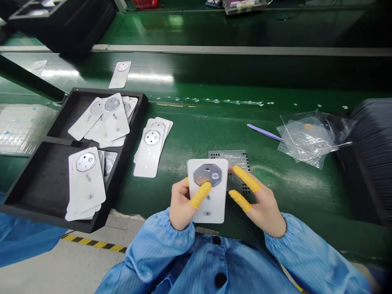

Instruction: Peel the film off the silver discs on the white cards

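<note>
- Gripping the white panel [217, 204] along its left side, the left hand [181, 206] is closed on it, its thumb, in a yellow finger cover [200, 195], pressed across the face at the lower edge of the grey octagon [202, 173].
- The right hand [265, 210] holds nothing visible; its thumb and index finger are spread apart, both tips pointing at the panel's right edge. The thumb tip sits just beside that edge; whether the blurred index tip touches it, I cannot tell.
- The panel thus lies between the hands, directly left of the right fingertips, its long axis running away from the body, octagon end farthest. The left hand is the nearer, being already on it.
- Behind the panel, partly covered, a clear sheet with black dots [229, 155] lies on the green bench [196, 130], partly under the right fingers too.
- Farther out, fanned panels [148, 157] lie to the left, and a slim purple tool [265, 132] to the right.
</note>
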A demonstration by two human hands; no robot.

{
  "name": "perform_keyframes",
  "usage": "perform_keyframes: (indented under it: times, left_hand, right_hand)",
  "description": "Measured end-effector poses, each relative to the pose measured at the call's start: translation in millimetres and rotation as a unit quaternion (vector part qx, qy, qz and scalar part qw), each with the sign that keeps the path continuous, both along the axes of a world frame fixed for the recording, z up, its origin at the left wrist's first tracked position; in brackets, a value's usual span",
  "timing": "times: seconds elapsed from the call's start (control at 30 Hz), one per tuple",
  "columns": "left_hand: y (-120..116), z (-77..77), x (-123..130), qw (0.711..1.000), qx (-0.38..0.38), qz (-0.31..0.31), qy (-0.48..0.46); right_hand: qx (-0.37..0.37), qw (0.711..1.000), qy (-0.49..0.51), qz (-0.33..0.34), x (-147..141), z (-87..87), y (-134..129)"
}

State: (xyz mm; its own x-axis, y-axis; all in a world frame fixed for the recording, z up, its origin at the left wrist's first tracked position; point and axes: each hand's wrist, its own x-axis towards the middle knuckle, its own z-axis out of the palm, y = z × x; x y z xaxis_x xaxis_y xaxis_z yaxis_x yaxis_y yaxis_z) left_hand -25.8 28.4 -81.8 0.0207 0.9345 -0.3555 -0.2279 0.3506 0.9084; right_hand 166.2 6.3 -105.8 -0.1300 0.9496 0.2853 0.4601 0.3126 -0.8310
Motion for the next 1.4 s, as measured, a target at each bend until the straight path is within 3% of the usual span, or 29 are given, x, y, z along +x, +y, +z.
perform_keyframes:
  times: [0.13,0.3,0.43,0.5,0.57,0.67,0.77,0.9,1.0,1.17,1.3,1.4]
  left_hand:
    - [7,-7.2,-30,0.994,0.070,0.079,0.004]
    - [12,-14.5,-49,0.989,0.071,0.101,0.079]
    - [17,-23.0,-49,0.951,0.116,0.130,0.256]
    - [18,-24.4,-44,0.940,0.153,0.089,0.293]
    - [16,-22.8,-35,0.951,0.142,-0.006,0.275]
    - [13,-17.5,-18,0.972,0.075,-0.134,0.177]
    - [11,-14.7,-1,0.981,0.025,-0.180,0.073]
    - [10,-16.9,18,0.980,-0.041,-0.191,-0.019]
    - [8,-20.0,27,0.984,-0.068,-0.151,-0.067]
    - [7,-24.1,32,0.992,-0.067,-0.090,-0.062]
    - [5,-23.4,34,0.990,-0.050,-0.116,-0.059]
    - [3,-23.1,35,0.990,-0.006,-0.144,-0.006]
  right_hand:
    - [0.062,0.984,-0.168,-0.024,18,-17.1,8]
    - [0.092,0.983,-0.157,-0.002,19,-36.0,9]
    - [0.101,0.989,-0.100,-0.032,17,-16.8,9]
    - [0.100,0.989,-0.095,-0.049,18,-2.2,10]
    - [0.105,0.988,-0.096,-0.055,18,8.9,13]
    - [0.118,0.987,-0.092,-0.065,17,14.6,17]
    - [0.126,0.985,-0.085,-0.078,14,11.6,19]
    - [0.116,0.988,-0.082,-0.055,11,7.2,17]
    - [0.128,0.987,-0.094,-0.034,10,6.4,16]
    - [0.178,0.975,-0.129,-0.030,10,1.5,14]
    - [0.189,0.968,-0.161,0.024,12,-8.5,13]
    - [0.201,0.965,-0.165,0.043,12,-15.2,14]
